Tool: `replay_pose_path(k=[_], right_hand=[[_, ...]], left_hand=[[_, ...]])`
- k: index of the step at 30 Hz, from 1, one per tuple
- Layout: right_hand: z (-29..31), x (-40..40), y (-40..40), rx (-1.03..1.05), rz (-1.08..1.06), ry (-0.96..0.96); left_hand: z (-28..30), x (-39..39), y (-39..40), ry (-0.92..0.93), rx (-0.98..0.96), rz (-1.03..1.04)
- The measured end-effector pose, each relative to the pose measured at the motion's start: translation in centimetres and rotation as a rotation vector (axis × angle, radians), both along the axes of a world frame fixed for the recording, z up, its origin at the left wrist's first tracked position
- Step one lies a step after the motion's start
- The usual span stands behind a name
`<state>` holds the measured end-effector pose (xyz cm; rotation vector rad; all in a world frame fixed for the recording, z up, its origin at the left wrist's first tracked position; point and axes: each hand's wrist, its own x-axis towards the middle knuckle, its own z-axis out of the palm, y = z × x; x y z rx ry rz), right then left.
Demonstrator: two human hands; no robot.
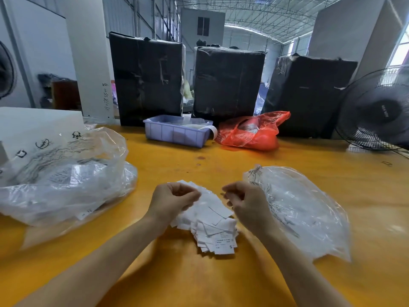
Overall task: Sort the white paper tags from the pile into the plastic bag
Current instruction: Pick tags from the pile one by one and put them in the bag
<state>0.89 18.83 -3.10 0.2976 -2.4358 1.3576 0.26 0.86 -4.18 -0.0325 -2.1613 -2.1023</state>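
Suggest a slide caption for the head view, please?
Both hands, left and right, work over a pile of white tags between clear bags.

a yellow table (221, 156) fills the lower frame. at its far edge stand three black wrapped bales (147, 78), with a black fan (376, 111) at the right. a white pillar (88, 58) rises upper left. daylight comes through a window (401, 47) at the upper right, under a metal-framed roof (254, 14).
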Motion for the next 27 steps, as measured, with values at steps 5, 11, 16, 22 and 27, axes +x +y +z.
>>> replay_pose_path(k=[5,11,16,22,27], right_hand=[[-0.9,-0.3,0.5,0.581,0.155,0.004],[-1.2,-0.8,0.0,0.739,0.071,0.003],[-1.4,-0.9,0.1,0.907,0.036,0.172],[-1.3,-1.1,0.2,0.854,0.072,0.131],[-1.9,-1.2,-0.1,0.866,-0.002,0.209]], left_hand=[[-0.6,-0.8,-1.1,-0.061,0.075,0.077],[-0.8,-0.9,-1.1,-0.057,0.112,0.073],[-0.7,-0.7,-0.9,-0.054,0.147,0.062],[-0.7,-0.5,-0.5,-0.044,0.112,0.05],[-0.7,-0.4,-0.5,-0.027,0.091,0.048]])
